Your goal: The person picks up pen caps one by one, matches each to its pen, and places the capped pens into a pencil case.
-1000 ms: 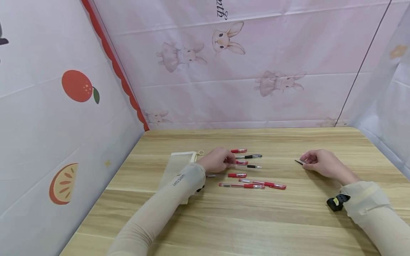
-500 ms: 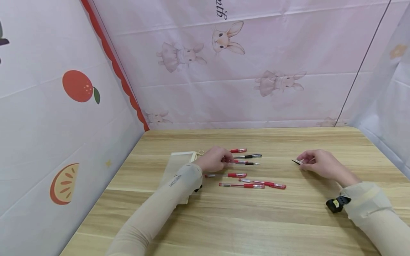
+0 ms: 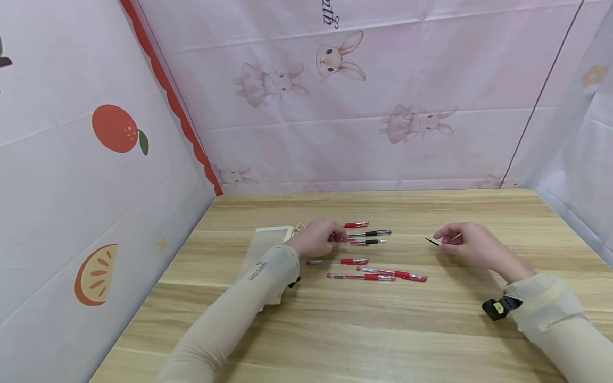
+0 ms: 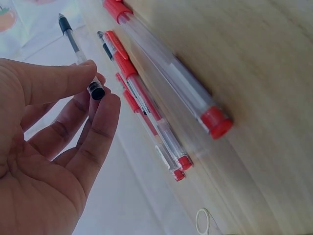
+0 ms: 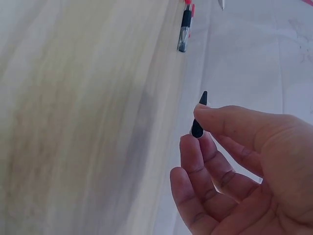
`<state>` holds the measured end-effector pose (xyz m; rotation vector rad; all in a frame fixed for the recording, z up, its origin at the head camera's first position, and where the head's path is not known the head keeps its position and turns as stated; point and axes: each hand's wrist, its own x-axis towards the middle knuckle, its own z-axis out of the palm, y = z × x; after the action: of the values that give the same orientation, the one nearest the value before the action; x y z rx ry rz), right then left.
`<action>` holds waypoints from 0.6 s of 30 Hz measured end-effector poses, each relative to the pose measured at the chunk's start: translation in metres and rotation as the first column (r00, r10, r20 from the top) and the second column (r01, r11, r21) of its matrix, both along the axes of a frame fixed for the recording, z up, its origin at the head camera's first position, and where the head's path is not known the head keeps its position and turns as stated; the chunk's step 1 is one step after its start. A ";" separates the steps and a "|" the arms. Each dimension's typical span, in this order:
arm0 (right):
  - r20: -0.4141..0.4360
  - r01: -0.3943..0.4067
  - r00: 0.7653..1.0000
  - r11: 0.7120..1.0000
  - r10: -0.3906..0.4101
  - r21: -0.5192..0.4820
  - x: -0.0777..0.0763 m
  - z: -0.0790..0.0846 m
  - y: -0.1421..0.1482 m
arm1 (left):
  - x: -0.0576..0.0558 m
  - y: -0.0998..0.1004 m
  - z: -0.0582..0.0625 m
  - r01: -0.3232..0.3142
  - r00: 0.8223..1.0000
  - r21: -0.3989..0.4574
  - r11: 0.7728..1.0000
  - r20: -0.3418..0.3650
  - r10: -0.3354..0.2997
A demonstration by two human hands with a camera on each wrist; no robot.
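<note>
An uncapped black pen is pinched near its rear end between the thumb and fingers of my left hand. In the left wrist view the pen points its bare tip away from the palm. My right hand, off to the right, pinches a black pen cap by its clip end between thumb and fingertips. The cap's clip points towards the pen tip, and a gap of tabletop lies between them. Beneath the left hand's pen lies a red pen, partly hidden by that hand.
A capped black pen and a red pen lie just beyond the left hand. Nearer lie red pens, two of them crossing. A pale zip pouch lies partly under the left forearm. Printed cloth walls border the wooden table.
My right hand has moved left with the cap, closer to the pen. The left hand has raised the pen slightly away from me.
</note>
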<state>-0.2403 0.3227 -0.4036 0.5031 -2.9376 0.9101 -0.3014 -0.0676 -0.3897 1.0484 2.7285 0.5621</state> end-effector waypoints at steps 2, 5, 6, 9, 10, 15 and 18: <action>-0.004 -0.010 1.000 1.000 0.010 -0.005 0.001 0.002 -0.003 | 0.000 0.000 0.000 0.001 1.000 0.000 1.000 -0.002 -0.001; -0.009 -0.019 1.000 1.000 0.019 -0.009 0.003 0.004 -0.008 | 0.001 -0.001 0.001 0.004 1.000 -0.001 1.000 -0.006 -0.004; -0.010 -0.020 1.000 1.000 0.020 -0.009 0.004 0.005 -0.010 | 0.002 -0.001 0.001 0.006 1.000 -0.001 1.000 -0.008 -0.006; -0.015 -0.028 0.999 0.999 0.028 -0.015 0.005 0.007 -0.015 | 0.003 -0.001 0.002 0.014 1.000 -0.002 1.000 -0.011 -0.014; -0.014 -0.029 0.999 0.999 0.029 -0.019 0.006 0.008 -0.017 | 0.003 -0.002 0.002 0.017 1.000 -0.002 1.000 -0.010 -0.017; -0.017 -0.035 0.999 0.999 0.035 -0.037 0.009 0.010 -0.024 | 0.003 -0.001 0.002 0.025 1.000 -0.001 1.000 -0.010 -0.025; -0.022 -0.049 0.999 0.997 0.048 -0.051 0.011 0.011 -0.028 | 0.004 -0.001 0.002 0.023 1.000 -0.003 1.000 -0.014 -0.023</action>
<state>-0.2295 0.2951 -0.3922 0.5804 -2.8871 0.9765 -0.2975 -0.0685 -0.3877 1.0860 2.7246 0.5490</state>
